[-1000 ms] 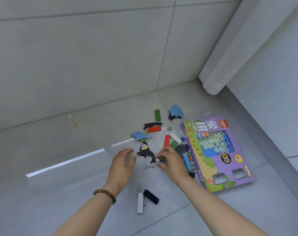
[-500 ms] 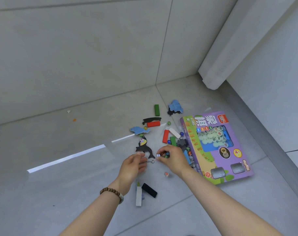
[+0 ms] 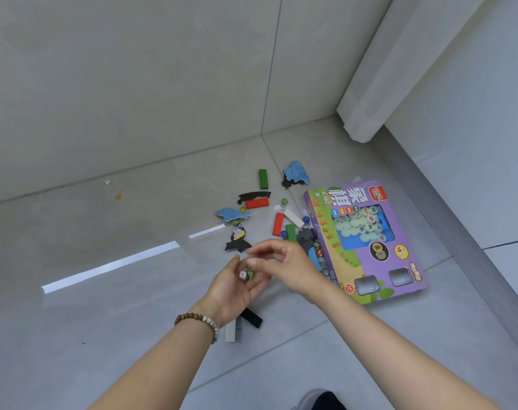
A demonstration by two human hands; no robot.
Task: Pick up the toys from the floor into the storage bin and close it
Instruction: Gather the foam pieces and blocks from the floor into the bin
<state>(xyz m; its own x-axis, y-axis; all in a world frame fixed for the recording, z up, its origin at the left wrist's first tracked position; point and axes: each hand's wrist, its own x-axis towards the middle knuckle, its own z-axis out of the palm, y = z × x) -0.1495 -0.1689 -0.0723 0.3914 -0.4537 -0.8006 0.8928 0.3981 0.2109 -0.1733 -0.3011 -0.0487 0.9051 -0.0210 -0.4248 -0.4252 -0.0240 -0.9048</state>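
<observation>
In the head view, the left hand (image 3: pixel 237 287) lies palm up and cupped, its fingers loosely curved. A small pink die (image 3: pixel 243 275) and a green marble (image 3: pixel 250 273) rest in its palm. The right hand (image 3: pixel 285 261) hovers just above and to the right of it, with its blurred fingertips (image 3: pixel 253 261) over the left palm. I cannot tell whether they pinch anything. A bead bracelet (image 3: pixel 199 321) circles the left wrist.

The rest of the toys lie on the floor (image 3: pixel 104 335). Just beyond the left hand is a dark fish-shaped figure (image 3: pixel 238 241), and farther out a blue cutout (image 3: pixel 232 215), a red block (image 3: pixel 257 203) touching a black curved piece (image 3: pixel 254 196), and a green block (image 3: pixel 263 179). Beyond the right hand lie a second red block (image 3: pixel 278 224), a white block (image 3: pixel 293 218) and another green block (image 3: pixel 291 232). A purple game box (image 3: pixel 367 261) lies flat to the right of the right hand. Under the left wrist, a black block (image 3: pixel 251 318) and a white stick (image 3: pixel 230 331) show in part.
</observation>
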